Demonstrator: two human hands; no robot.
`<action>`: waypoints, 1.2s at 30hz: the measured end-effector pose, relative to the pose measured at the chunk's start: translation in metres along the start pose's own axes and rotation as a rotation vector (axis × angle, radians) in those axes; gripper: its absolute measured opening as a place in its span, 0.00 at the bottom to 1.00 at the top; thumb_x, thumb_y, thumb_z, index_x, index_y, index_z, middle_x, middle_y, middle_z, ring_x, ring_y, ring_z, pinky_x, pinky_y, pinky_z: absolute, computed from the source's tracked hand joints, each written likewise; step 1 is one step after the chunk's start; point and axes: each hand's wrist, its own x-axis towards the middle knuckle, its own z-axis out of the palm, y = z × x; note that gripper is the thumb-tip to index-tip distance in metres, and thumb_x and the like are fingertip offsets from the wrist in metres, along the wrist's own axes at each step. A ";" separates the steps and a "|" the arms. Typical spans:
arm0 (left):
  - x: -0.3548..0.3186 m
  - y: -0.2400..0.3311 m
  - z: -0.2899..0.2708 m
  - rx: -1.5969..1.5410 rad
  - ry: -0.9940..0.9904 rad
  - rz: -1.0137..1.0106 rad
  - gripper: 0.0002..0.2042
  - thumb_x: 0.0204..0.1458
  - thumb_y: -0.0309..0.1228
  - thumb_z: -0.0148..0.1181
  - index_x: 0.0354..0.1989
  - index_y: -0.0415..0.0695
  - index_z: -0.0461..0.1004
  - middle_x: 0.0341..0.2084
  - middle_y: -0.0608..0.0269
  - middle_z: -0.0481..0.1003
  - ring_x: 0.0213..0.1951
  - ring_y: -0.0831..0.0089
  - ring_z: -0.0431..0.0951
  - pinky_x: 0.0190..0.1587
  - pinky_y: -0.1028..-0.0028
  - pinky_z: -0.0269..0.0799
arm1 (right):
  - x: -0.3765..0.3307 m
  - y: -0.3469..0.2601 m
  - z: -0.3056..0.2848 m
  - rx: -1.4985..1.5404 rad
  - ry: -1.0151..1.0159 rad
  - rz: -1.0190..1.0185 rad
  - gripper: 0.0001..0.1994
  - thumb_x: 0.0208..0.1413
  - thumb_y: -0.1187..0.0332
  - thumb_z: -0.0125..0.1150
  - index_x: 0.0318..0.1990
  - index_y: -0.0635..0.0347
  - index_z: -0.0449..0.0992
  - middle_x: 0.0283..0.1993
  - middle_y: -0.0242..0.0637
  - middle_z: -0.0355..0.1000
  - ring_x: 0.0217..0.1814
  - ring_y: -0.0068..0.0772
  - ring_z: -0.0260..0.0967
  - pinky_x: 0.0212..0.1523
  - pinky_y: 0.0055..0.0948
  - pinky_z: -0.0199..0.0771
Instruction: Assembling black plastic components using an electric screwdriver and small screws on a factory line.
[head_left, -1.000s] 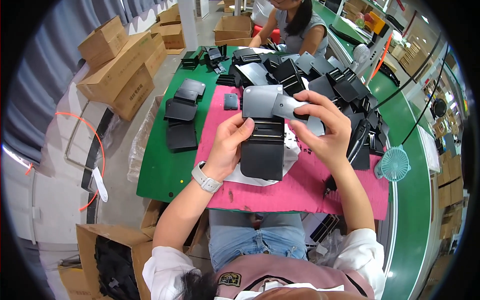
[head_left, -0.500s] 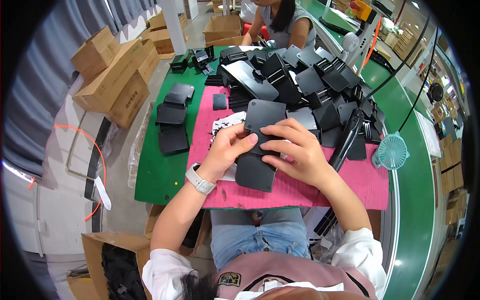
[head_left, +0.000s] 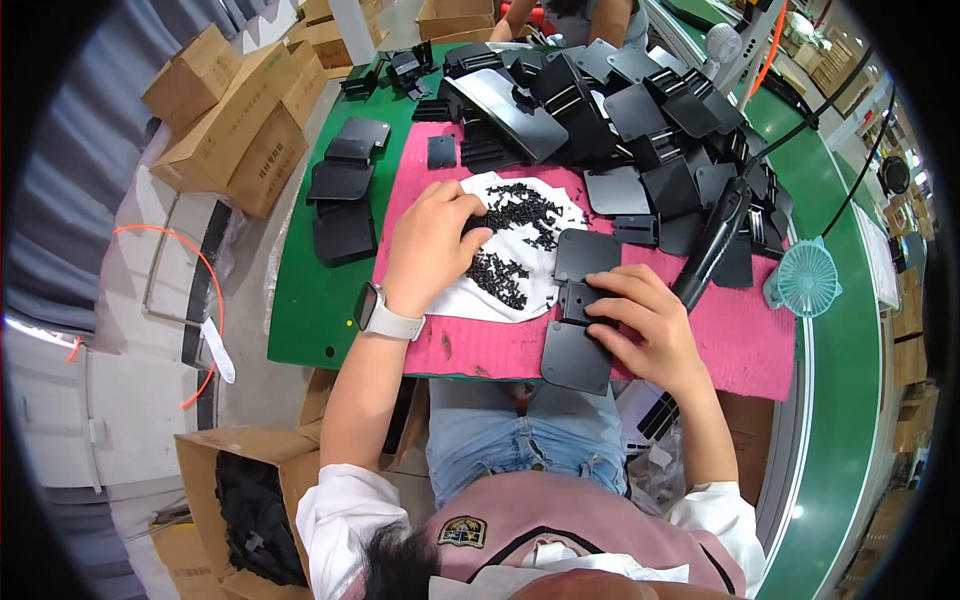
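Observation:
On the pink mat, my right hand [head_left: 645, 325] grips the middle of a black plastic assembly [head_left: 577, 355], its fingertips pressed over a small centre block between two flat rounded plates. My left hand [head_left: 435, 240] reaches onto a white cloth [head_left: 455, 302], at the edge of a heap of small black screws [head_left: 520, 208]. Its thumb and forefinger are bent with a gap between them, and dark screws show there. The other left fingers are curled and partly hidden. A second heap of screws lies just nearer to me on the cloth.
Black plates and brackets [head_left: 640, 110] pile up across the far side. A black electric screwdriver [head_left: 712, 245] with a cable lies right of my right hand, beside a teal fan [head_left: 805, 278]. Several black pieces [head_left: 343, 235] line the green table's left. Someone sits opposite.
My left hand has let go of the black assembly and moved to the screws. My right hand has shifted the assembly right and down onto the mat, uncovering the cloth. The view has tilted down.

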 end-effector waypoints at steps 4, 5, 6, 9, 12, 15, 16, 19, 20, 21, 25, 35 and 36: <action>0.000 0.003 0.002 -0.062 0.015 -0.036 0.06 0.42 0.23 0.65 0.28 0.36 0.74 0.24 0.57 0.70 0.30 0.62 0.74 0.34 0.69 0.69 | -0.002 0.001 -0.021 -0.083 0.176 0.064 0.10 0.38 0.77 0.67 0.31 0.63 0.77 0.38 0.40 0.74 0.41 0.41 0.71 0.39 0.31 0.73; -0.002 0.004 0.001 -0.087 0.048 -0.045 0.06 0.43 0.23 0.64 0.27 0.36 0.74 0.24 0.57 0.70 0.28 0.63 0.74 0.32 0.69 0.69 | -0.006 0.008 -0.027 -0.147 0.286 0.113 0.09 0.40 0.76 0.67 0.32 0.63 0.77 0.35 0.40 0.74 0.37 0.39 0.72 0.36 0.30 0.72; -0.001 0.006 0.003 -0.121 0.079 -0.047 0.05 0.44 0.23 0.64 0.26 0.35 0.73 0.23 0.57 0.70 0.26 0.64 0.73 0.30 0.70 0.68 | -0.011 0.015 -0.035 -0.221 0.398 0.165 0.08 0.41 0.76 0.67 0.32 0.63 0.77 0.32 0.39 0.74 0.34 0.37 0.72 0.33 0.29 0.71; 0.000 0.011 0.003 -0.117 0.090 -0.056 0.05 0.45 0.26 0.62 0.25 0.39 0.74 0.24 0.57 0.70 0.31 0.57 0.73 0.33 0.62 0.68 | -0.017 0.037 -0.049 -0.547 0.638 0.438 0.14 0.50 0.65 0.66 0.41 0.63 0.76 0.24 0.38 0.73 0.23 0.33 0.71 0.25 0.32 0.68; 0.000 0.008 0.006 -0.098 0.109 -0.021 0.05 0.47 0.27 0.61 0.28 0.39 0.75 0.24 0.56 0.71 0.30 0.55 0.73 0.33 0.62 0.68 | -0.008 0.048 -0.055 -0.688 0.395 0.834 0.25 0.51 0.52 0.63 0.47 0.65 0.73 0.21 0.40 0.73 0.21 0.40 0.72 0.24 0.35 0.69; 0.002 0.010 0.007 -0.108 0.137 -0.008 0.05 0.48 0.27 0.60 0.28 0.38 0.74 0.25 0.55 0.73 0.30 0.54 0.74 0.33 0.62 0.68 | -0.003 0.067 -0.051 -0.480 0.386 0.830 0.34 0.47 0.45 0.63 0.49 0.70 0.70 0.18 0.43 0.71 0.21 0.40 0.72 0.25 0.37 0.70; 0.003 0.012 0.006 -0.131 0.144 -0.027 0.05 0.49 0.26 0.60 0.29 0.38 0.74 0.26 0.55 0.74 0.30 0.56 0.75 0.33 0.64 0.69 | -0.003 0.072 -0.051 -0.360 0.395 0.812 0.34 0.47 0.46 0.63 0.50 0.70 0.69 0.17 0.41 0.70 0.20 0.36 0.72 0.25 0.35 0.70; 0.003 0.016 0.005 -0.309 0.113 -0.149 0.05 0.51 0.26 0.58 0.31 0.37 0.74 0.26 0.56 0.76 0.29 0.64 0.77 0.32 0.70 0.70 | -0.004 0.086 -0.057 -0.025 0.294 0.892 0.29 0.49 0.54 0.62 0.51 0.70 0.69 0.18 0.37 0.70 0.19 0.30 0.69 0.24 0.30 0.69; 0.003 0.016 0.006 -0.467 0.071 -0.261 0.05 0.53 0.27 0.58 0.32 0.37 0.74 0.27 0.57 0.77 0.28 0.70 0.78 0.32 0.74 0.71 | -0.005 0.084 -0.055 -0.025 0.303 0.889 0.29 0.49 0.54 0.62 0.51 0.70 0.69 0.18 0.37 0.70 0.19 0.30 0.69 0.24 0.30 0.69; 0.003 0.014 0.008 -0.706 0.057 -0.311 0.06 0.55 0.27 0.57 0.35 0.36 0.76 0.28 0.61 0.78 0.29 0.79 0.77 0.33 0.80 0.70 | 0.001 0.070 -0.054 0.427 0.460 0.873 0.27 0.49 0.57 0.60 0.51 0.69 0.69 0.20 0.37 0.70 0.19 0.29 0.68 0.24 0.28 0.69; 0.011 0.007 0.006 -1.306 -0.024 -0.462 0.08 0.55 0.27 0.58 0.41 0.36 0.75 0.32 0.61 0.78 0.32 0.78 0.78 0.36 0.81 0.72 | 0.012 0.061 -0.061 1.175 0.612 0.536 0.25 0.53 0.61 0.54 0.56 0.67 0.65 0.27 0.40 0.69 0.27 0.32 0.68 0.34 0.29 0.70; 0.019 0.053 0.016 -1.477 -0.240 -0.313 0.10 0.53 0.25 0.60 0.42 0.35 0.73 0.35 0.53 0.78 0.34 0.70 0.80 0.39 0.74 0.76 | 0.071 0.007 -0.066 1.387 0.502 -0.099 0.32 0.57 0.48 0.51 0.61 0.62 0.58 0.26 0.32 0.61 0.22 0.24 0.59 0.33 0.30 0.64; 0.016 0.055 0.018 -1.478 -0.242 -0.324 0.10 0.53 0.25 0.60 0.42 0.34 0.73 0.34 0.52 0.78 0.34 0.69 0.80 0.39 0.73 0.76 | 0.072 0.007 -0.063 1.438 0.471 -0.247 0.32 0.57 0.45 0.49 0.60 0.62 0.59 0.24 0.33 0.62 0.19 0.25 0.60 0.31 0.30 0.65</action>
